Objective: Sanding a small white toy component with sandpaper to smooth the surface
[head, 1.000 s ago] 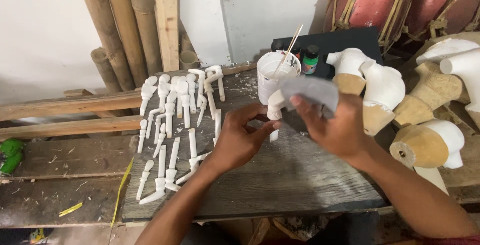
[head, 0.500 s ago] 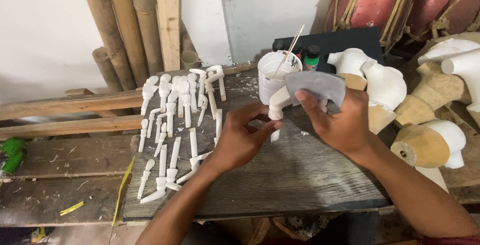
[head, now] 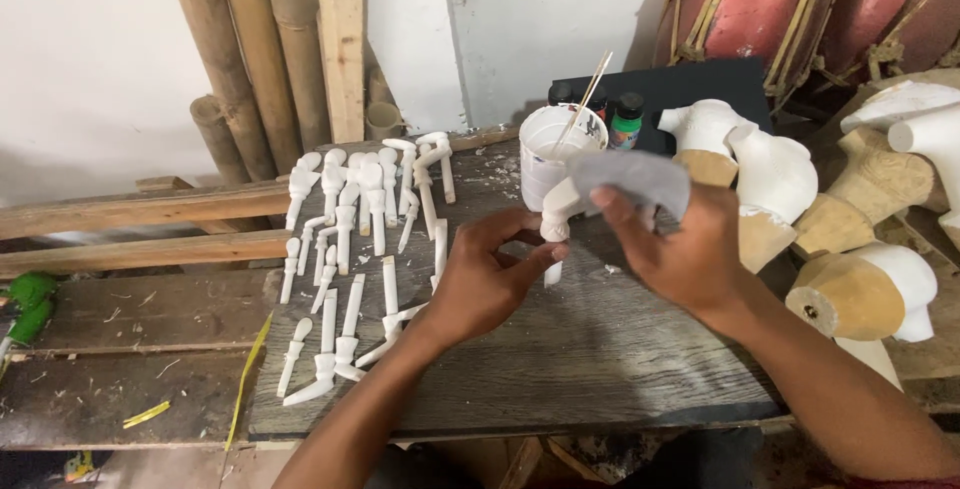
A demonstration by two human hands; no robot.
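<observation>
My left hand (head: 485, 284) grips a small white carved puppet limb (head: 556, 221) upright over the dark wooden board (head: 560, 369). My right hand (head: 685, 254) holds a grey sheet of sandpaper (head: 632, 179) against the limb's upper end. Just behind them stands a white paint cup (head: 548, 149) with a thin stick in it. Several more white limb pieces (head: 355, 249) lie in rows on the board's left part.
White-primed wooden puppet torsos (head: 775, 179) and bare wooden ones (head: 850, 294) crowd the right. Small paint bottles (head: 626, 119) stand by a dark box at the back. Bamboo poles (head: 250, 59) lean on the wall. Wooden planks (head: 130, 214) and a green object (head: 28, 304) lie left.
The sandpaper in my right hand has shifted slightly up and along the limb's top. My left hand keeps its grip in about the same place.
</observation>
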